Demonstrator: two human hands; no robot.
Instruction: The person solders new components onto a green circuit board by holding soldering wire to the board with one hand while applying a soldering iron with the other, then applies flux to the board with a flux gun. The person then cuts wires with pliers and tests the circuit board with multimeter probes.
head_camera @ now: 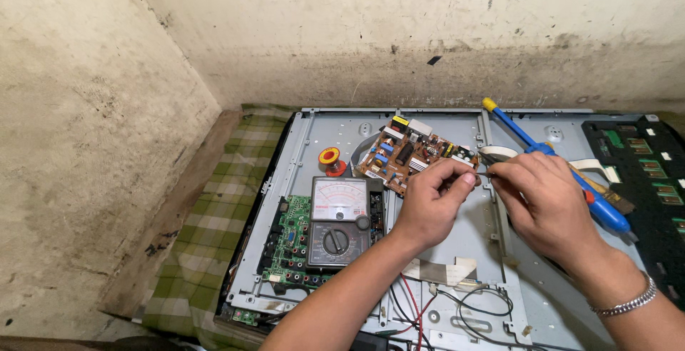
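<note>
My left hand (pixel 432 201) and my right hand (pixel 546 201) meet fingertip to fingertip over the grey metal back panel (pixel 464 240) of a flat screen. Between the fingertips both hands pinch a small thin part (pixel 484 174); what it is I cannot make out. Just beyond the hands lies a brown circuit board (pixel 410 153) with many components. A bracelet sits on my right wrist.
An analog multimeter (pixel 339 219) rests on a green circuit board (pixel 292 240) at the left. A solder spool (pixel 330 158) lies behind it. A blue soldering iron (pixel 524 140) lies behind my right hand. Black and red wires (pixel 457 304) trail near me. A black board (pixel 642 173) is at right.
</note>
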